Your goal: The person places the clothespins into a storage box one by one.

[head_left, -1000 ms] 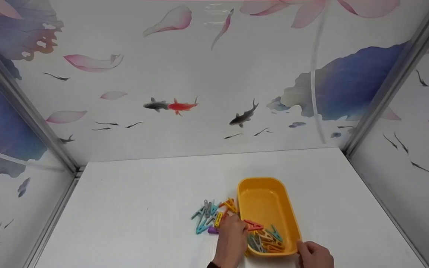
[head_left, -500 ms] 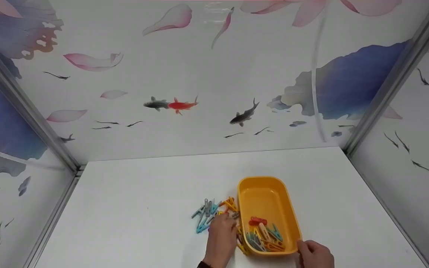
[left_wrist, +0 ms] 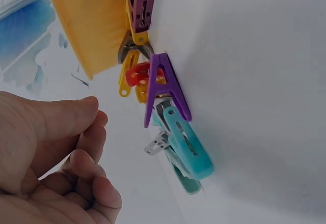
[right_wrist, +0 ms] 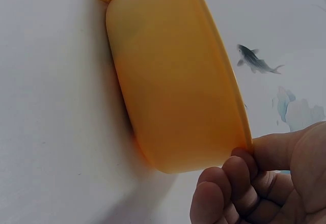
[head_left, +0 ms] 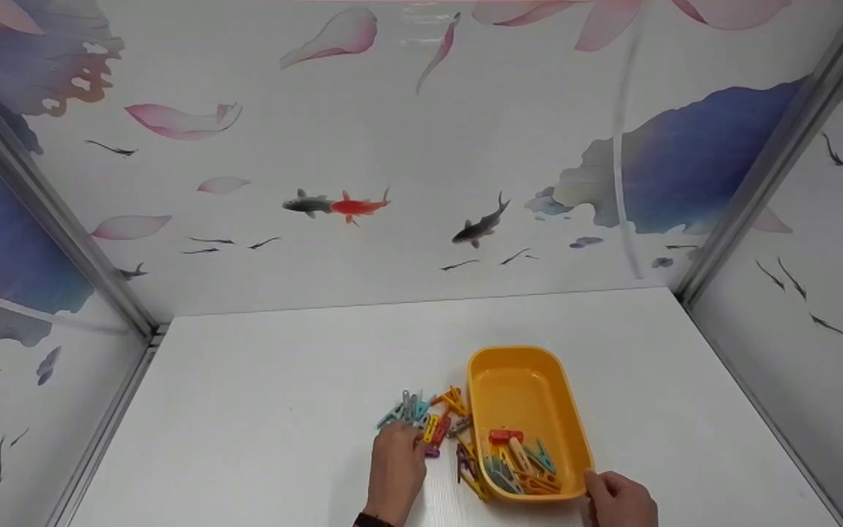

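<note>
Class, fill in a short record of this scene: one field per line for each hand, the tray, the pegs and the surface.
Left hand: fingers curled, holding nothing, at the loose pegs
Right hand: grips the tray's near corner
Tray: yellow, upright, far half bare
Pegs in tray: mixed colours, at the near end
Loose pegs: heap left of the tray
Surface: white table

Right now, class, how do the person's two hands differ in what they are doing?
The right hand grips the near corner of the yellow plastic tub; the left hand holds nothing. The left hand hovers with loosely curled fingers over the loose coloured plastic clothes pegs on the white table; the right hand is at the tub's rim. Both are bare.
</note>
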A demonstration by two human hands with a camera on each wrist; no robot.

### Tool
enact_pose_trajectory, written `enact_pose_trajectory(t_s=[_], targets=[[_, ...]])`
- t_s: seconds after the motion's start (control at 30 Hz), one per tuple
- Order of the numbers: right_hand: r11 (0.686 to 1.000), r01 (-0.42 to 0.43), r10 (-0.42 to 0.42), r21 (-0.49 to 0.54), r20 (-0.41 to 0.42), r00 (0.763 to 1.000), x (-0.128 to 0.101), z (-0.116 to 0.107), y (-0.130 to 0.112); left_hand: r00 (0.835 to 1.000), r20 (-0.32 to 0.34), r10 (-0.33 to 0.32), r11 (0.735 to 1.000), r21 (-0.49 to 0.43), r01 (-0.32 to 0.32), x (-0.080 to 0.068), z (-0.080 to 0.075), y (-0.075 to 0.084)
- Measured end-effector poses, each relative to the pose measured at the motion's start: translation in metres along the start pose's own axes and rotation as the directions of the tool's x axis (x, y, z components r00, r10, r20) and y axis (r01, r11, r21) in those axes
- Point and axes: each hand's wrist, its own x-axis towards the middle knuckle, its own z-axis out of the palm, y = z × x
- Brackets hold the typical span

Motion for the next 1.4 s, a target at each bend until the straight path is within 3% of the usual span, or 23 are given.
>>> enact_pose_trajectory(t_s=[0.4,0.63,0.93,1.07,1.4], targets=[[1.000,0.002,-0.001,-0.014,0.011,1.000,-0.001,-0.001,-0.002,0.994,-0.037,-0.098,0.994,0.040,0.100,0.004,0.008,-0.014],[1.000,0.004,-0.004,0.005,0.006,1.000,-0.002,0.000,-0.001,0.977,0.014,-0.211,0.976,0.059,0.210,0.006,0.011,-0.012],[1.000,0.003,-0.003,0.029,0.003,1.000,-0.003,-0.001,-0.001,0.978,0.049,-0.203,0.979,0.009,0.203,0.003,0.009,-0.015],[1.000,0.027,-0.027,-0.006,-0.012,1.000,-0.002,-0.001,0.001,0.981,0.048,-0.187,0.982,-0.001,0.187,0.001,0.009,-0.016],[0.999,0.029,-0.030,-0.029,-0.010,1.000,-0.001,-0.001,0.001,0.985,0.080,-0.152,0.988,-0.025,0.155,-0.004,-0.001,-0.007]])
